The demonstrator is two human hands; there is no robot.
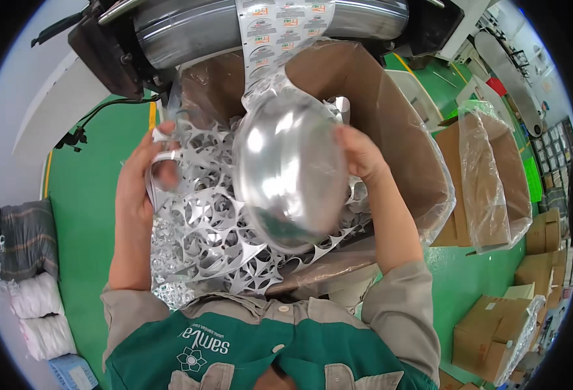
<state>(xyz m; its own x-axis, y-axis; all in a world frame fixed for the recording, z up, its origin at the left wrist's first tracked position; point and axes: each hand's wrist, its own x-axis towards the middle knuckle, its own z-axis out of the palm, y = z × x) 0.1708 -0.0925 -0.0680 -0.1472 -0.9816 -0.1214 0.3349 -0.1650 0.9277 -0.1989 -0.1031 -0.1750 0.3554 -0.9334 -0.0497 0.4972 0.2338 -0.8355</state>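
Note:
A shiny round metal bowl (pixel 289 175), blurred at its lower edge, is tilted over the open box in front of me. My right hand (pixel 362 155) grips its right rim, fingers partly hidden behind it. To the left, my left hand (pixel 153 169) is closed around a loop of punched foil scrap; motion smears the fingertips. A tangled heap of silvery foil scrap (pixel 218 214), full of round holes, fills the near and left part of the box. A printed foil strip (pixel 280 39) hangs down behind the bowl.
The large carton (pixel 390 130) is lined with clear plastic. Above it runs a metal roller (pixel 189 29) on a machine frame. At right stand another plastic-lined carton (pixel 484 175) and a closed-in brown box (pixel 494 335). White bundles (pixel 39 315) lie at the left on green floor (pixel 81 247).

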